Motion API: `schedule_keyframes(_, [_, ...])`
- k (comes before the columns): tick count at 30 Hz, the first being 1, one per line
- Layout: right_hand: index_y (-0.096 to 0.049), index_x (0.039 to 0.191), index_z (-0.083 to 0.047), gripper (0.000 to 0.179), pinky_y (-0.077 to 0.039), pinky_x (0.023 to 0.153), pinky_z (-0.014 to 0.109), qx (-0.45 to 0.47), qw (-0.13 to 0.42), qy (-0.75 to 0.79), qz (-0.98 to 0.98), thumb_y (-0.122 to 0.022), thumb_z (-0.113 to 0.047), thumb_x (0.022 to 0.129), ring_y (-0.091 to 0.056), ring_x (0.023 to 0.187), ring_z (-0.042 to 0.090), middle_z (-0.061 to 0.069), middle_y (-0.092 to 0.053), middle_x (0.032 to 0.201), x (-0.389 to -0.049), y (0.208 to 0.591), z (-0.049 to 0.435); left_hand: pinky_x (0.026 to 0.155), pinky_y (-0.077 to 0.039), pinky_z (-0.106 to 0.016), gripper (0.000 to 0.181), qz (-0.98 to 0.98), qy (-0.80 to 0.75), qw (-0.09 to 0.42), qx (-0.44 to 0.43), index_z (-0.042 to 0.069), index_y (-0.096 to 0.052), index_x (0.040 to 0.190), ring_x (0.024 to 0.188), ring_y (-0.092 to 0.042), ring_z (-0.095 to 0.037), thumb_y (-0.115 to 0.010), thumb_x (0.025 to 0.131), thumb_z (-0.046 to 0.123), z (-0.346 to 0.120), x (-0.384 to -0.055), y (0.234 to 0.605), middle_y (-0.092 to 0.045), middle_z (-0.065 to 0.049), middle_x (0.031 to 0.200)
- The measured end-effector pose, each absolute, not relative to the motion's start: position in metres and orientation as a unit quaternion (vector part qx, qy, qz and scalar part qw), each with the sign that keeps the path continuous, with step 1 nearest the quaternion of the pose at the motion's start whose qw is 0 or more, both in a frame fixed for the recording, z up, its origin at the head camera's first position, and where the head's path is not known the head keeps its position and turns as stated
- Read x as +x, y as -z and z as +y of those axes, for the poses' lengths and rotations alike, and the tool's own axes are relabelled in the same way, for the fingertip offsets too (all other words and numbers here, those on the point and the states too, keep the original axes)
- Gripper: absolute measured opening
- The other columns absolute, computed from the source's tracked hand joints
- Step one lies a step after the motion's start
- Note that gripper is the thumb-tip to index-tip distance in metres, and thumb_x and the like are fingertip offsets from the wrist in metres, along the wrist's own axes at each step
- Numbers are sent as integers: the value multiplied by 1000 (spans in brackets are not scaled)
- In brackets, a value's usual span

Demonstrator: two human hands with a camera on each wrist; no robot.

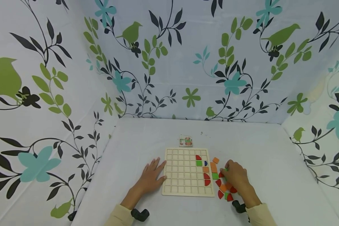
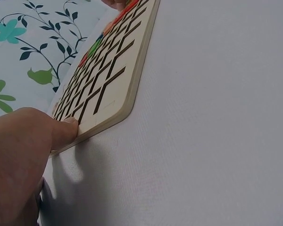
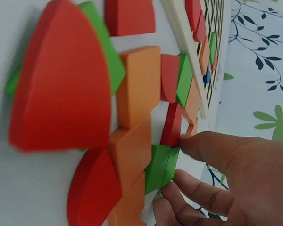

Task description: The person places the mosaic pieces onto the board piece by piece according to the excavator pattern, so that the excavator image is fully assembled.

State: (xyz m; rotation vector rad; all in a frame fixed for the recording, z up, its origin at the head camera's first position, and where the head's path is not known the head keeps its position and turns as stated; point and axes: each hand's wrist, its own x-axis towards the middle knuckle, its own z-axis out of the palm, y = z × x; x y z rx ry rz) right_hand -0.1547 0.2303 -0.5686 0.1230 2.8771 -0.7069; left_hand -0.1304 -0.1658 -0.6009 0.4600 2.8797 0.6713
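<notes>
A pale wooden grid board [image 1: 180, 172] lies on the table with red, green, blue and orange blocks set along its right side. Flat on the table at its left edge is my left hand [image 1: 150, 178], fingers spread. Its thumb [image 2: 68, 129] touches the board's corner in the left wrist view. Right of the board, my right hand [image 1: 236, 175] reaches into a group of loose blocks. Thumb and index finger pinch a green block [image 3: 171, 162] there, beside a red block [image 3: 171, 125]. The other fingers are curled below.
Loose red quarter-round blocks [image 1: 220, 194], orange blocks [image 1: 213, 167] and green blocks [image 1: 215, 176] lie along the board's right edge. Behind the board is a small picture card [image 1: 185, 141]. Patterned cloth [image 1: 164, 94] hangs at the back and sides of the white table [image 1: 141, 135].
</notes>
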Motion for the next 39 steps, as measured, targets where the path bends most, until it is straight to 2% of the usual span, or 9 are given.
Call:
schedule_keyframes(5, [-65, 114, 5, 31, -54, 67, 37, 44, 85, 275, 957, -76, -19, 98, -55, 82, 27, 16, -59, 94, -156, 571, 228, 127, -17, -66, 67, 960, -221, 75, 152, 17, -36, 166, 162, -19, -42, -57, 107, 42, -165, -131, 603, -25, -19, 173])
schedule_keyframes(10, [-66, 120, 3, 31, -59, 84, 48, 35, 58, 278, 958, -76, -16, 98, -58, 93, 32, 23, -62, 110, -157, 575, 226, 127, -17, -66, 66, 959, -228, 76, 151, 15, -38, 165, 161, -19, -43, -58, 107, 40, -164, -131, 600, -26, -20, 173])
schedule_keyframes(12, [-66, 121, 3, 34, -59, 86, 52, 34, 46, 267, 962, -78, -17, 96, -58, 95, 34, 26, -63, 115, -157, 576, 227, 127, -17, -67, 66, 959, -229, 78, 151, 15, -38, 165, 161, -19, -43, -58, 107, 40, -164, -131, 600, -26, -21, 173])
schedule_keyframes(16, [-64, 120, 5, 39, -58, 75, 49, 49, 52, 258, 964, -78, -20, 94, -58, 90, 34, 27, -62, 111, -156, 572, 231, 127, -17, -66, 66, 959, -225, 80, 151, 15, -37, 165, 161, -19, -42, -58, 107, 40, -164, -131, 600, -25, -20, 173])
schedule_keyframes(19, [-63, 119, 5, 35, -58, 74, 44, 58, 74, 278, 956, -75, -19, 97, -57, 88, 31, 24, -59, 107, -157, 571, 233, 127, -17, -66, 66, 960, -222, 79, 151, 16, -37, 165, 161, -19, -42, -58, 107, 40, -164, -131, 600, -25, -20, 173])
schedule_keyframes(25, [-63, 124, 7, 38, -59, 90, 50, 42, 73, 301, 950, -73, -19, 99, -57, 97, 33, 26, -58, 115, -163, 576, 236, 127, -16, -66, 67, 959, -228, 80, 150, 16, -37, 165, 162, -18, -42, -59, 107, 39, -164, -131, 602, -25, -20, 173])
schedule_keyframes(31, [-59, 131, 8, 45, -57, 98, 56, 34, 78, 323, 943, -75, -17, 98, -55, 104, 37, 31, -54, 125, -163, 579, 239, 127, -17, -66, 66, 960, -224, 76, 153, 17, -37, 166, 162, -19, -41, -58, 107, 40, -163, -132, 604, -25, -19, 173])
schedule_keyframes(34, [-58, 135, 5, 41, -53, 105, 58, 29, 81, 334, 939, -71, -14, 100, -55, 110, 37, 28, -52, 130, -164, 584, 241, 127, -17, -66, 66, 960, -225, 73, 152, 16, -37, 165, 162, -19, -42, -59, 107, 40, -163, -132, 604, -26, -20, 173])
schedule_keyframes(39, [-58, 137, 1, 36, -51, 108, 57, 4, 76, 346, 935, -66, -11, 104, -57, 117, 35, 23, -52, 132, -164, 593, 242, 128, -16, -65, 67, 960, -228, 76, 144, 17, -37, 166, 162, -18, -40, -58, 107, 41, -163, -132, 605, -24, -18, 174])
